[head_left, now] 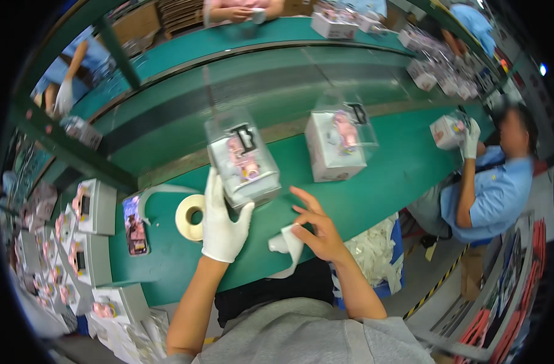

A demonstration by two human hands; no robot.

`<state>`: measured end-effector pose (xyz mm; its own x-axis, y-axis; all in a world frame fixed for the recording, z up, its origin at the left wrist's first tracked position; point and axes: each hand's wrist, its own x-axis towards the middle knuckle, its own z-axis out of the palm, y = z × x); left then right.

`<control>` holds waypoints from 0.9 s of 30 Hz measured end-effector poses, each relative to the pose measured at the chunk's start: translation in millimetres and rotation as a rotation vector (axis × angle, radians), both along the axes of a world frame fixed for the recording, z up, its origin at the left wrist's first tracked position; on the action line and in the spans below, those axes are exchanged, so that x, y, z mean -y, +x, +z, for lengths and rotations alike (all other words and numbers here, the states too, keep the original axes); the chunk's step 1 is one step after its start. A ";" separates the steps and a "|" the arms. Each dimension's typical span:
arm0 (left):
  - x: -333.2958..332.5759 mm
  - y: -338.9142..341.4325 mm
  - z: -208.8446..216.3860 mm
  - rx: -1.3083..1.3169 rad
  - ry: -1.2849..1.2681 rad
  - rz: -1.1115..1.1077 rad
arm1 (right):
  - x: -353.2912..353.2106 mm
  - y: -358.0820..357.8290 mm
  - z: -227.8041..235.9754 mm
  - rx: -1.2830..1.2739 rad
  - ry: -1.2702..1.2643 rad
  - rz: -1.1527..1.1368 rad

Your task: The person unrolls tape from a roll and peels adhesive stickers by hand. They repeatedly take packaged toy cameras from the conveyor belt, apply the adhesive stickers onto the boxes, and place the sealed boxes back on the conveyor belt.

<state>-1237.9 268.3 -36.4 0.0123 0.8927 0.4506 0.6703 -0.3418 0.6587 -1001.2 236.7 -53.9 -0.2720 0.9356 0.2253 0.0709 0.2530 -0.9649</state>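
My left hand (pixel 223 227), in a white glove, grips the near left corner of a white box (pixel 253 189). Its fingers run along the box's left side, and the thumb lies at the near edge. Clear plastic packaging with a pink item (pixel 243 159) and a black part sits on top of the box. My bare right hand (pixel 320 233) pinches a curled white strip (pixel 293 247) between thumb and index finger, the other fingers spread. Left of my gloved hand lies a roll of cream tape (pixel 190 217).
A similar box (pixel 336 145) stands farther right on the green table (pixel 404 158). A phone (pixel 135 224) lies at the left, beside stacked boxes (pixel 90 258). A blue bin of white scraps (pixel 374 255) is below the table edge. A co-worker (pixel 492 188) handles another box at right.
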 end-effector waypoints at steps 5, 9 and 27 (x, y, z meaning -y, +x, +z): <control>-12.9 28.7 8.9 0.020 -0.048 -0.082 | -10.6 1.7 -8.2 -0.110 0.050 0.037; -32.2 48.8 17.3 -0.018 -0.081 -0.154 | -5.8 22.6 -4.0 -0.028 0.078 -0.048; -98.0 201.2 -2.0 0.276 -0.079 -0.434 | -62.6 212.7 -21.3 -0.067 0.220 -0.570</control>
